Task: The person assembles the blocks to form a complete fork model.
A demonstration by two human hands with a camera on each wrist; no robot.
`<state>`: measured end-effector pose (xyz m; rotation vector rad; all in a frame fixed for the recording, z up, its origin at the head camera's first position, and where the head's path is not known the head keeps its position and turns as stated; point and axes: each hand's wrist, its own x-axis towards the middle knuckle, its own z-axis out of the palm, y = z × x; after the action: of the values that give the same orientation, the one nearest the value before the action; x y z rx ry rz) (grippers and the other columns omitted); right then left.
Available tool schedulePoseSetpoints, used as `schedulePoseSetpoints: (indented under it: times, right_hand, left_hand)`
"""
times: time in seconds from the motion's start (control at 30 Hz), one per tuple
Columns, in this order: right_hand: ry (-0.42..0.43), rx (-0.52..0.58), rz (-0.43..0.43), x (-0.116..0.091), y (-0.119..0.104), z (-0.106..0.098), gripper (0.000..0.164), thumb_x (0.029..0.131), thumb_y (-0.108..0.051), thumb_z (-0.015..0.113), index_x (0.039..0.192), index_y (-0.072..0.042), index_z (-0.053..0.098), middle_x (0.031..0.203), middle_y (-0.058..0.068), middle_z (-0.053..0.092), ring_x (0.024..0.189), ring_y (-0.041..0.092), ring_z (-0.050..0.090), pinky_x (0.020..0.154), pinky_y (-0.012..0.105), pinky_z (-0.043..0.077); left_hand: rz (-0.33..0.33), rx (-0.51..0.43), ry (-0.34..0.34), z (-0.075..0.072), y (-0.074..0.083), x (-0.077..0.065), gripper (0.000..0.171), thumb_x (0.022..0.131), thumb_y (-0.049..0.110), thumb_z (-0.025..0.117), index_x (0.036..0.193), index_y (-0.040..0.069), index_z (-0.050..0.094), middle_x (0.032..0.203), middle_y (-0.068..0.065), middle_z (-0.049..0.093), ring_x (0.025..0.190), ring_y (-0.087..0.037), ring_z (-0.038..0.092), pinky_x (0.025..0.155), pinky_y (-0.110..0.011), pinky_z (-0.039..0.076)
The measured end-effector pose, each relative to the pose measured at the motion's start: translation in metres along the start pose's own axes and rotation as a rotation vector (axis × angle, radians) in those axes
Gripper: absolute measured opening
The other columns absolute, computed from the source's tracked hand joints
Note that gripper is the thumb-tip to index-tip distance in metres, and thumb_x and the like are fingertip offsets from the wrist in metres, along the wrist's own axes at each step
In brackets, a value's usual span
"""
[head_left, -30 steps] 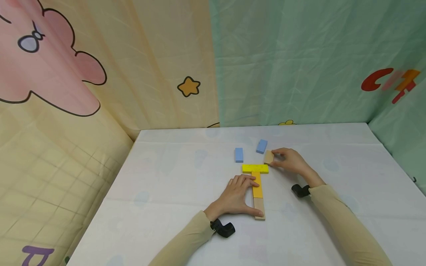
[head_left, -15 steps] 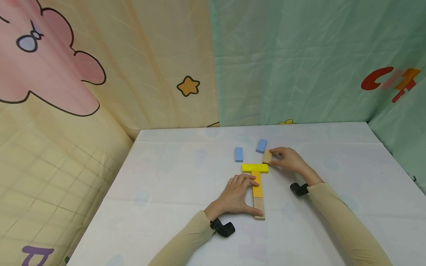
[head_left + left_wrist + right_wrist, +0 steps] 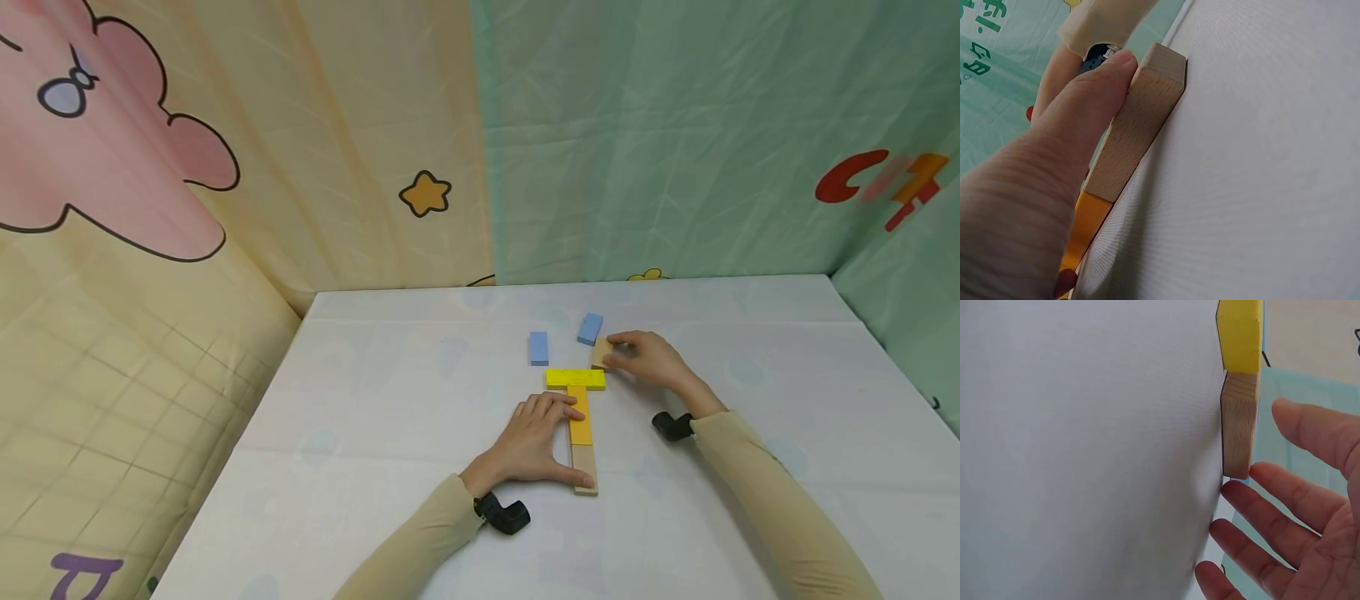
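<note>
In the head view my left hand [image 3: 528,442] lies along a column of blocks. Its thumb rests on a plain wooden block [image 3: 583,460] and its fingertips touch the orange block [image 3: 581,431] beyond it. A yellow block [image 3: 574,379] lies crosswise at the column's far end, making a T. My right hand [image 3: 648,360] is at a second plain wooden block [image 3: 599,353], slanted off the yellow block's right end. The right wrist view has the index fingertip at this wooden block's [image 3: 1239,434] far end, the thumb apart from it, and the fingers loosely extended.
Two blue blocks lie farther back: one upright to the left [image 3: 538,348], one tilted [image 3: 589,328] close behind the right-hand wooden block. All stand on a table with a white cloth [image 3: 375,417]. Printed curtains [image 3: 600,150] hang behind the table.
The right hand and the wooden block at its fingertips have shifted slightly left, and the thumb now overlaps more of the block. The left hand has stayed in place.
</note>
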<state>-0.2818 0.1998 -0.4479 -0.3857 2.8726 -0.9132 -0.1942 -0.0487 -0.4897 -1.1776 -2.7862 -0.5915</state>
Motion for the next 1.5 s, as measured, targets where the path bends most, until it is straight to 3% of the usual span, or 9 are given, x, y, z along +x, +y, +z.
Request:
schedulePoseSetpoints:
  times: [0.3, 1.5]
  right_hand:
    - [0.050, 0.004, -0.008, 0.0015, -0.0010, 0.0048, 0.050, 0.087, -0.023, 0.069, 0.125, 0.007, 0.056, 0.123, 0.027, 0.055, 0.118, 0.044, 0.045, 0.098, 0.056, 0.033]
    - [0.037, -0.022, -0.030, 0.0023, -0.0060, 0.0051, 0.047, 0.087, -0.019, 0.069, 0.125, 0.005, 0.057, 0.126, 0.027, 0.054, 0.117, 0.045, 0.046, 0.096, 0.057, 0.035]
  left_hand:
    - [0.003, -0.003, 0.004, 0.0005, 0.0005, 0.0002, 0.084, 0.063, 0.072, 0.071, 0.127, 0.024, 0.046, 0.142, 0.005, 0.032, 0.122, -0.015, 0.032, 0.095, -0.030, 0.030]
    - [-0.011, -0.007, -0.008, -0.0002, 0.0002, 0.0001, 0.084, 0.063, 0.073, 0.070, 0.128, 0.025, 0.045, 0.143, 0.007, 0.032, 0.122, -0.013, 0.031, 0.094, -0.029, 0.030]
